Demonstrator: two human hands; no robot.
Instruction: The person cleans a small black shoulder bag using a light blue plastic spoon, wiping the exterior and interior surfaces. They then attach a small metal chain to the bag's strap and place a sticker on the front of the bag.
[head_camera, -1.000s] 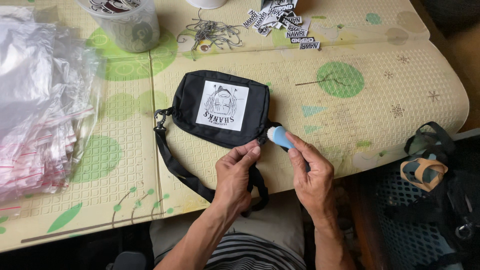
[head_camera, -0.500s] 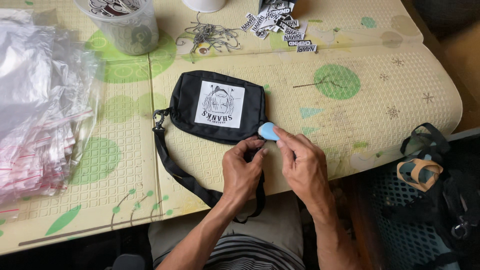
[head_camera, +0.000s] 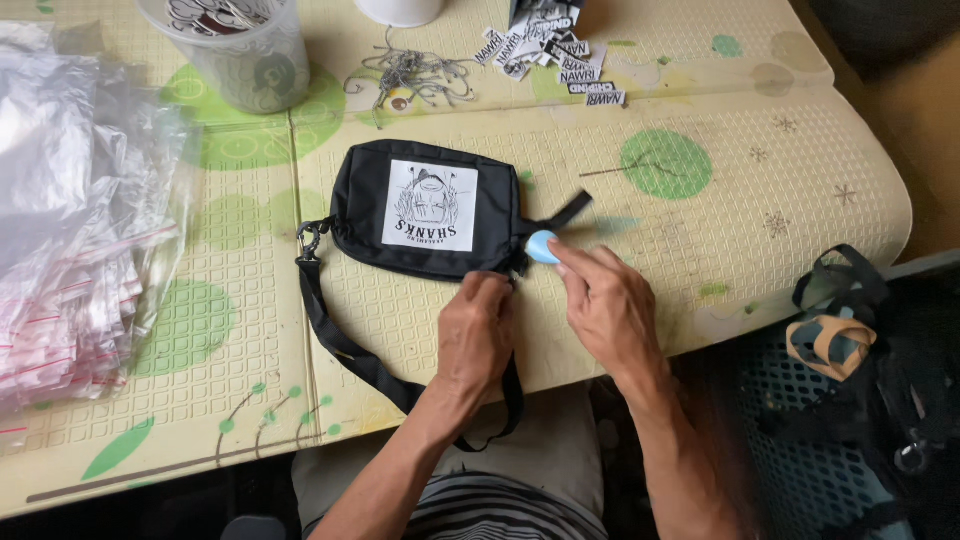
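- A black fabric pouch with a white printed patch (head_camera: 428, 207) lies flat on the cream foam-mat surface with green spots (head_camera: 700, 200), just above both hands and touching them at its lower right corner
- The left hand (head_camera: 478, 335) rests at the pouch's lower edge, its fingers (head_camera: 492, 292) curled together on the fabric there; what they pinch is hidden
- The right hand (head_camera: 608, 305) sits just right of the left, its fingers (head_camera: 568, 262) closed on a small light-blue oval tool (head_camera: 541, 246) pressed against the pouch's right end
- The pouch's long axis runs left to right, slightly tilted; a short black tab (head_camera: 566, 212) sticks out up and to the right from its right end
- A black webbing strap (head_camera: 370, 360) leaves a metal clip at the pouch's left corner and runs down past the left wrist, off the surface edge
- To the left lies a heap of clear zip bags (head_camera: 70, 240)
- Well beyond the pouch stand a clear plastic cup (head_camera: 240, 60), a tangle of thin metal hooks (head_camera: 410, 75) and a scatter of black-and-white labels (head_camera: 560, 50)
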